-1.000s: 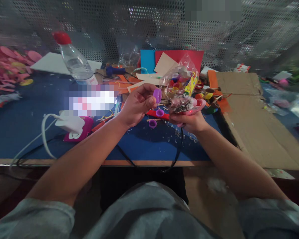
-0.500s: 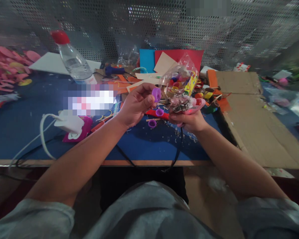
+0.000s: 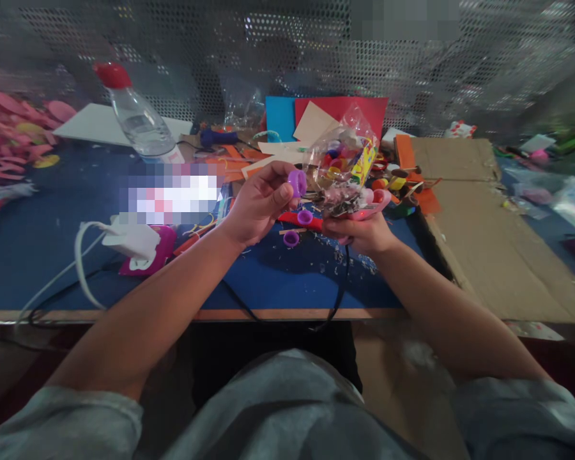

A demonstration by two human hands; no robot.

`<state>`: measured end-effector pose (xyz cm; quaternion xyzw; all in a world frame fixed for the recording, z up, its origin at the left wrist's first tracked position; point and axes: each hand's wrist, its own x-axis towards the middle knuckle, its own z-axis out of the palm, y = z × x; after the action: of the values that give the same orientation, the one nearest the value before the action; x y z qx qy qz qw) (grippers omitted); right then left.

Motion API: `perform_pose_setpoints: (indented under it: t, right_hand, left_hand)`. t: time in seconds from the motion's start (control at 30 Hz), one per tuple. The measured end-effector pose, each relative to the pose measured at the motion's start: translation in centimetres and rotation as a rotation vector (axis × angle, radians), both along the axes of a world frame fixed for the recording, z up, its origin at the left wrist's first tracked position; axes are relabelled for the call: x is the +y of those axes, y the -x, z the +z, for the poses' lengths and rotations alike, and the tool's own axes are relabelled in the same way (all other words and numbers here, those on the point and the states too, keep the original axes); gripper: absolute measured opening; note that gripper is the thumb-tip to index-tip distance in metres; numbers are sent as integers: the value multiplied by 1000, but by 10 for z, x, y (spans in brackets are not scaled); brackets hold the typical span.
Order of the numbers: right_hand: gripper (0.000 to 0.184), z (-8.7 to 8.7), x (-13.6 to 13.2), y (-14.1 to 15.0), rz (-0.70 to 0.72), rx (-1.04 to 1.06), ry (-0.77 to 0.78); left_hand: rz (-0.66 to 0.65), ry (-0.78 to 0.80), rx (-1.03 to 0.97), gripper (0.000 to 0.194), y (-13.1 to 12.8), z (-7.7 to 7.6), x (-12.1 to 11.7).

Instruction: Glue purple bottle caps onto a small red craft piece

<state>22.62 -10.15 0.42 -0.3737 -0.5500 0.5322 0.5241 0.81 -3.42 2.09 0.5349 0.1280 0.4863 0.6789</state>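
Fingers (image 3: 283,193) of the left hand (image 3: 259,207) pinch a purple cap (image 3: 296,184), closed to its width. Just below them, two loose caps (image 3: 305,217) lie on the surface (image 3: 287,284). To their right, the right hand (image 3: 364,233) grips an apparent pink glue gun (image 3: 377,201). Caution: its debris-fouled tip (image 3: 342,197) could smear the cap or burn the fingers on contact.

In the left hand (image 3: 263,203), the purple cap (image 3: 294,184) had turned slightly within the last second: its open side, toward the right hand (image 3: 367,235), showed more than in the earlier, more edge-on view.
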Motion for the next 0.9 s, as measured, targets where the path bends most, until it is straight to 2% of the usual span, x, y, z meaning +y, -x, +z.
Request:
perform_pose_setpoints:
  t: [0.27,0.9]
  right_hand:
    - [46,-5,1,-4,-6,-35,16]
    - [48,5,0,1,-30,-50,9]
  left_hand:
    - [-11,34,-9,63,0,2,-1]
    - [-14,49,-24,63,-1,6,-5]
